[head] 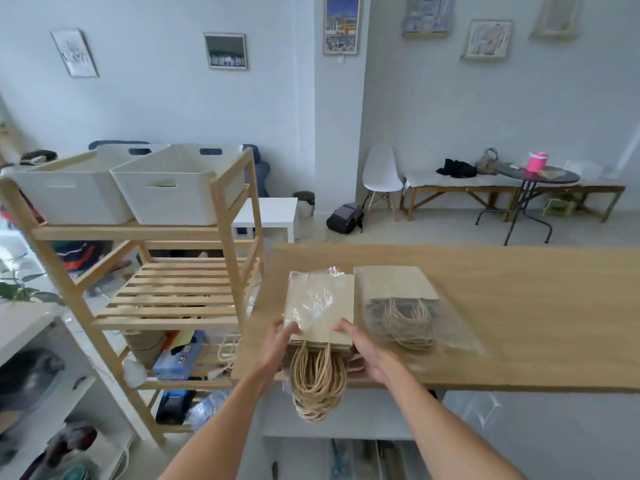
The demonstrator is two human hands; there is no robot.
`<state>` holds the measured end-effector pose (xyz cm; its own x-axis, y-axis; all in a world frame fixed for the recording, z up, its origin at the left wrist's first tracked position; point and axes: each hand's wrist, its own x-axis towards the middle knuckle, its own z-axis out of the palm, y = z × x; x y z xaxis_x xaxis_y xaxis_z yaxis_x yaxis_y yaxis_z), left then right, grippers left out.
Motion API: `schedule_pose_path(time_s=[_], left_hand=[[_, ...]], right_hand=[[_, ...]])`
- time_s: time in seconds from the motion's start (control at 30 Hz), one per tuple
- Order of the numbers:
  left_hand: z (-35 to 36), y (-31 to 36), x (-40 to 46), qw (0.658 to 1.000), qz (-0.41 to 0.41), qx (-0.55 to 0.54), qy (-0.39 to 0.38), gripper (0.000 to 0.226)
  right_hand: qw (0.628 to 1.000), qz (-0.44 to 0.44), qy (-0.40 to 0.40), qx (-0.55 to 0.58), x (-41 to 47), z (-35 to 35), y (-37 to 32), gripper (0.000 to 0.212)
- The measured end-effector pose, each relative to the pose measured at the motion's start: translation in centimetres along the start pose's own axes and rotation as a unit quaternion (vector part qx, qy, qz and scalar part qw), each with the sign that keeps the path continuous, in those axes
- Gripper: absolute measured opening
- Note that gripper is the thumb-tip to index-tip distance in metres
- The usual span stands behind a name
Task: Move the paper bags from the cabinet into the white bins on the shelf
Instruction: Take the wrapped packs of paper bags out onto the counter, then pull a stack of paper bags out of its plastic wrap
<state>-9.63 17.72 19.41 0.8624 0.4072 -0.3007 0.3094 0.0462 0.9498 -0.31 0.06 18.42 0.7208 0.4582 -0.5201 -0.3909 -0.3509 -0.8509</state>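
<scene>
Hands on bagged stack, lower centre of the frame.
Left hand [277,344] and right hand [367,355] each held in their grip the plastic-wrapped stack of tan paper bags [320,306] on the wooden counter [519,306].

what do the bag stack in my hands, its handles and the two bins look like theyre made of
Bag stack: matte tan kraft-type paper, flat and creased, partly under a shiny, crinkled clear plastic wrap.
Handles: twisted cord, probably paper twine, judging by the rope-like strands.
White bins: likely moulded plastic, smooth and semi-matte, with cut-out grips.
The left hand and right hand grip the stack's near edge.
</scene>
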Motion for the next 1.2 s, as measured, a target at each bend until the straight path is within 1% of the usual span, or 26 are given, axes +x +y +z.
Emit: schedule_pose_path(time_s=[0.1, 0.2, 0.27, 0.3, 0.4, 0.53, 0.63, 0.67, 0.7, 0.73, 0.8, 0.87, 0.93, 1.0, 1.03, 1.1, 1.2], left_hand=[[-0.3, -0.1, 4.5, 1.000, -0.019, 0.001, -0.011, 0.040], [-0.4, 0.0, 8.7, 0.998, -0.041, 0.004, -0.038, 0.038], [-0.4, 0.5, 11.1, 0.997, -0.064, 0.001, -0.049, 0.035], [-0.2, 0.6, 11.9, 0.996, -0.072, 0.002, -0.053, 0.034], [0.2, 0.5, 14.3, 0.995, -0.088, 0.007, -0.046, 0.030], [0.5, 0.2, 17.7, 0.996, -0.085, 0.000, -0.022, 0.025], [0.8, 0.1, 19.6, 0.997, -0.073, 0.006, -0.011, 0.022], [0.8, 0.0, 20.1, 0.997, -0.074, 0.009, -0.010, 0.020], [0.7, -0.2, 20.6, 0.997, -0.081, 0.009, -0.012, 0.021], [0.4, -0.3, 21.0, 0.995, -0.094, 0.006, -0.021, 0.023], [-0.2, -0.1, 21.5, 0.991, -0.123, -0.026, -0.048, 0.033], [-0.9, 0.5, 21.9, 0.988, -0.134, -0.050, -0.053, 0.047], [-1.5, 0.9, 22.7, 0.990, -0.131, -0.032, -0.032, 0.063], [-1.6, 1.3, 23.0, 0.990, -0.137, 0.002, -0.017, 0.078], [-1.4, 1.6, 23.1, 0.990, -0.137, 0.009, -0.019, 0.082], [-0.7, 2.2, 23.1, 0.990, -0.137, 0.015, -0.030, 0.079], [0.5, 2.7, 23.1, 0.992, -0.127, 0.000, -0.028, 0.059]], right_hand=[[1.000, 0.014, 0.021, 0.008, 4.1, 0.2, -1.3, 0.045], [0.999, 0.004, 0.043, 0.014, 7.9, 0.2, -2.3, 0.043], [0.998, 0.019, 0.051, 0.019, 10.0, -0.1, -2.9, 0.051], [0.998, 0.029, 0.050, 0.018, 10.7, -0.2, -3.1, 0.056], [0.998, 0.036, 0.041, 0.028, 13.0, -0.6, -3.7, 0.060], [0.998, 0.041, 0.025, 0.027, 16.5, -1.0, -4.5, 0.083], [0.999, 0.036, -0.001, 0.036, 17.9, -1.8, -5.1, 0.076], [0.999, 0.033, -0.010, 0.038, 18.2, -2.2, -5.2, 0.077], [0.999, 0.029, -0.017, 0.041, 18.5, -2.5, -5.3, 0.082], [0.998, 0.026, -0.021, 0.044, 18.7, -2.8, -5.3, 0.091], [0.998, 0.009, -0.022, 0.059, 18.7, -3.4, -5.8, 0.101], [0.996, -0.024, 0.018, 0.083, 18.6, -4.2, -6.6, 0.097], [0.994, -0.035, 0.070, 0.082, 18.8, -4.9, -7.8, 0.079], [0.995, -0.040, 0.084, 0.047, 19.3, -5.6, -9.0, 0.061], [0.996, -0.038, 0.080, 0.023, 19.7, -5.7, -9.5, 0.058], [0.997, -0.016, 0.071, -0.028, 19.9, -5.4, -10.1, 0.062], [0.996, 0.020, 0.054, -0.067, 20.4, -4.7, -10.3, 0.062]])
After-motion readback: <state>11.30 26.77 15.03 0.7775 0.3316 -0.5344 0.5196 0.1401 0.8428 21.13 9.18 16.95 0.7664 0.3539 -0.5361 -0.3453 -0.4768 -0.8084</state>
